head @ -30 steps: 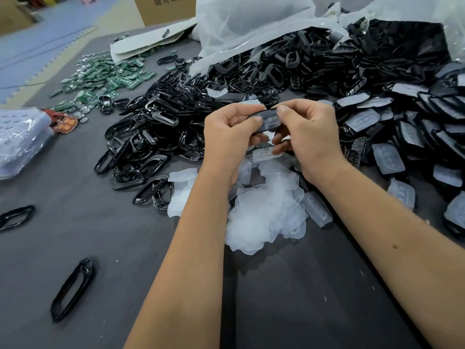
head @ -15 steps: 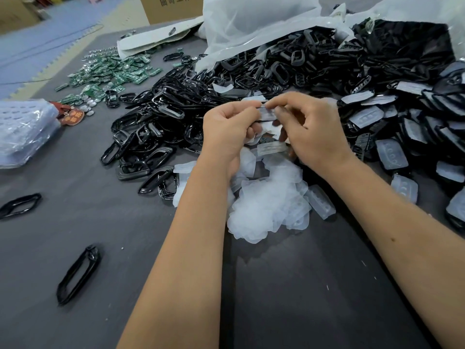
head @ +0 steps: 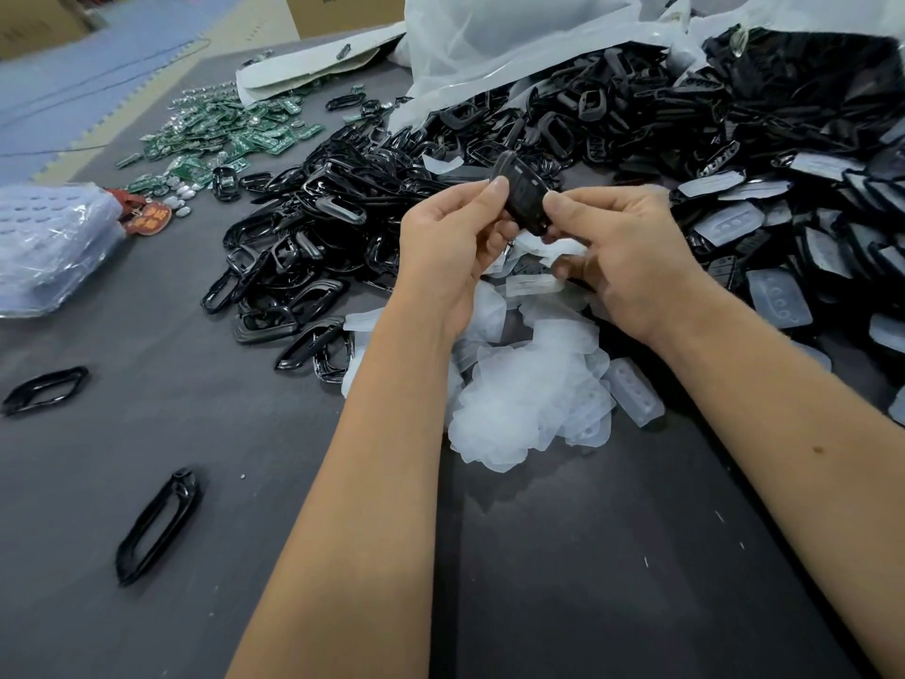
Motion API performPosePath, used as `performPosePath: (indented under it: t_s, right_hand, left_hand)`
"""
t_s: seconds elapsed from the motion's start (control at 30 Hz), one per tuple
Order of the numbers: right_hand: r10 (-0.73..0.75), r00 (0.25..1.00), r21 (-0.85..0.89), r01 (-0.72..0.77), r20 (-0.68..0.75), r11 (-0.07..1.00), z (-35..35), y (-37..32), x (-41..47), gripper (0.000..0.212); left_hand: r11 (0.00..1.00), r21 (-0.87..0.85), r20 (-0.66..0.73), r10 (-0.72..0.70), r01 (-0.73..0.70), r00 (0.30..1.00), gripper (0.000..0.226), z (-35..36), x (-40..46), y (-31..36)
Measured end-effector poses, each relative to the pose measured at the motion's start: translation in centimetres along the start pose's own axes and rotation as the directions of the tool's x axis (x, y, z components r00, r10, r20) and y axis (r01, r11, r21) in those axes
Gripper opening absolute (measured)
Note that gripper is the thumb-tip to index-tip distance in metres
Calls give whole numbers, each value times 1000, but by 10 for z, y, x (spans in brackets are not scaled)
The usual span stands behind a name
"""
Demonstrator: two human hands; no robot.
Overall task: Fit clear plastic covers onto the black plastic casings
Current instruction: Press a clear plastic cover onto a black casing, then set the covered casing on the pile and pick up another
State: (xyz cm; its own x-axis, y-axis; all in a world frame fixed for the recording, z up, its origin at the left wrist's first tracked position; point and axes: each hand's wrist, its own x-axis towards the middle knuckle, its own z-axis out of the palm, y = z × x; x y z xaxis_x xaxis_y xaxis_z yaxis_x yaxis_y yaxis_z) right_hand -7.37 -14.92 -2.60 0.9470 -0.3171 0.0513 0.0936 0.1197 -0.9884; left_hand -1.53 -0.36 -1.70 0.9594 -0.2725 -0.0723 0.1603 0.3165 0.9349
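Both hands, left hand [head: 453, 237] and right hand [head: 631, 252], pinch one black casing [head: 521, 198] at twelve o'clock above the pile of clear covers [head: 529, 399]. It looks light, stiff and glossy; gripping its edges seems safest.

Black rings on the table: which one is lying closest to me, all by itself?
The black ring at lower left, lying alone on the grey table, far from the big black pile.

black casing [head: 523, 196] now tilted upright, dark face showing, left hand [head: 455, 247] and right hand [head: 631, 252] spread slightly apart
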Motion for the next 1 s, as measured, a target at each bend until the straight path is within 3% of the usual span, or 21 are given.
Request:
performPosePath:
  t_s: [0.1, 0.33, 0.57, 0.83, 1.0]
  right_hand:
    - [55, 998, 103, -59, 42, 993, -2, 0, 2, 10]
    - [30, 996, 216, -48, 89, 975, -6, 1, 3, 20]
    - [-22, 996, 225, 1, 92, 974, -12, -3, 2, 20]
    - [121, 974, 382, -188, 193, 905, -14, -6, 4, 36]
    - [149, 977, 398, -199, 153, 895, -15, -3, 3, 28]
  left_hand:
    - [1000, 3, -1, -2, 2, 1000, 8, 0, 1, 0]
    - [998, 63, 21, 22, -24, 1000, 12, 2, 2, -2]
    - [996, 86, 87, 21, -29, 996, 15, 2, 1, -2]
    - [987, 158, 114, -2, -16, 993, 15, 2, 1, -3]
    - [981, 195, 147, -4, -25, 989, 20, 3, 1, -2]
